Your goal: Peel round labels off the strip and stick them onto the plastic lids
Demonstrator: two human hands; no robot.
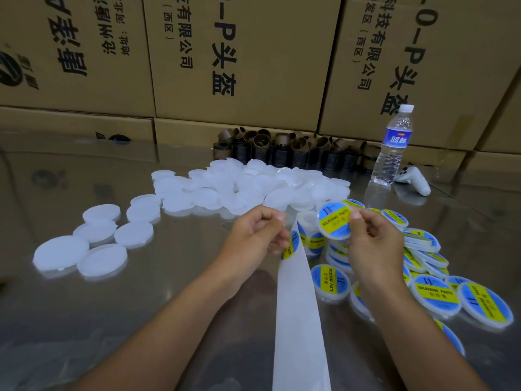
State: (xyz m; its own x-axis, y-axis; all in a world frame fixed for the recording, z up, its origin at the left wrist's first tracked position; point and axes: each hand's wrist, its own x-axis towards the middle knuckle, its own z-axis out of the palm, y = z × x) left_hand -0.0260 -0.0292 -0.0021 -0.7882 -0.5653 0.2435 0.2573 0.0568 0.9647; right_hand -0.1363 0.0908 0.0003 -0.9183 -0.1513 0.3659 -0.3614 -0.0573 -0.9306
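Note:
My right hand holds a white plastic lid with a blue and yellow round label on it, thumb on the label's right edge. My left hand pinches the white backing strip, which carries another round label just below my fingers and trails down toward me. A heap of bare white lids lies behind my hands, with more bare lids at the left. Labelled lids are piled at the right.
A water bottle stands at the back right beside a white controller. Brown cardboard cores line the foot of stacked cardboard boxes. The table is shiny metal.

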